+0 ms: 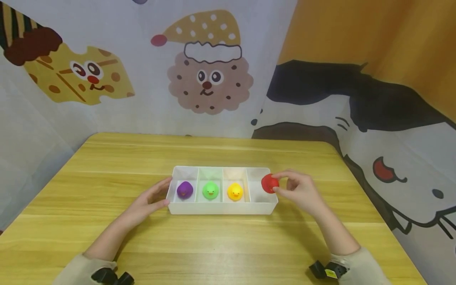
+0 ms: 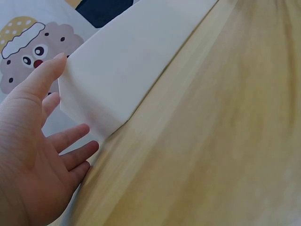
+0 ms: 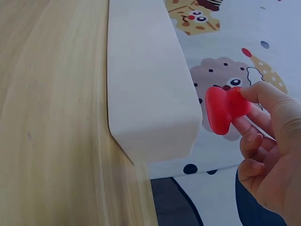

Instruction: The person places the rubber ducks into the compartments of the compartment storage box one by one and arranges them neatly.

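A white four-compartment box (image 1: 221, 209) stands on the table. From left to right, a purple toy duck (image 1: 185, 190), a green toy duck (image 1: 210, 190) and a yellow toy duck (image 1: 235, 191) sit in separate compartments. My right hand (image 1: 301, 190) pinches a red toy duck (image 1: 268, 183) between thumb and fingers, over the rightmost compartment. In the right wrist view this red duck (image 3: 223, 110) shows above the box's rim. At the box's left end is my left hand (image 1: 144, 206), its thumb tip at the rim. The left wrist view shows its fingers (image 2: 77, 155) spread and relaxed beside the end wall.
The wood-grain table (image 1: 213, 245) extends around the box on all sides. Behind its far edge hangs a cloth (image 1: 139, 118) printed with cartoon figures. Dark wrist devices (image 1: 327, 270) are strapped near both sleeves.
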Motion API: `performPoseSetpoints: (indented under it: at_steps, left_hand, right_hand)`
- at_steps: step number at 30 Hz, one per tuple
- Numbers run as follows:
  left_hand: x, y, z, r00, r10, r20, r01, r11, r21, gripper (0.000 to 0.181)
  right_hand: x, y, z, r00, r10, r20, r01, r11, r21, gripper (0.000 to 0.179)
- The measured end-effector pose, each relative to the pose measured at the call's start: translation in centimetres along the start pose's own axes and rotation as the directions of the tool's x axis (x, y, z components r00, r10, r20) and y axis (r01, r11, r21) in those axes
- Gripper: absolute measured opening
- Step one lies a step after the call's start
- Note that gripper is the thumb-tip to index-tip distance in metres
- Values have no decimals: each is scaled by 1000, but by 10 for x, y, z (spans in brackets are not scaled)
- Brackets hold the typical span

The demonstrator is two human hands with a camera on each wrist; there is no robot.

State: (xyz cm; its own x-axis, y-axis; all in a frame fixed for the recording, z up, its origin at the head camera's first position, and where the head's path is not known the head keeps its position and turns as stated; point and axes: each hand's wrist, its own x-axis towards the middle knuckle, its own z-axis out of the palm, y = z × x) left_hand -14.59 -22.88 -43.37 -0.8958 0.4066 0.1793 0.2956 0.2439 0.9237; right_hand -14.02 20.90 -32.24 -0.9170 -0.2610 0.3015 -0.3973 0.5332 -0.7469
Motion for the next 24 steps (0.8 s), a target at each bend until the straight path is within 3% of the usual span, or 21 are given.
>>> performPoseSetpoints:
  at_steps: [8, 17, 24]
  left_hand:
    - [0, -1, 0, 1000, -3, -2, 3, 1000, 3, 63]
    - [0, -2, 1, 1000, 6, -4, -6, 1000, -1, 63]
    - [0, -2, 1, 1000, 10, -6, -10, 1000, -9, 62]
  right_hand:
    - [10, 32, 8, 998, 8, 68, -7, 1000, -1, 28]
    - [20, 39, 13, 990, -27, 137, 28, 1000, -8, 26]
    - [26, 45, 16, 983, 12, 181, -9, 1000, -22, 29]
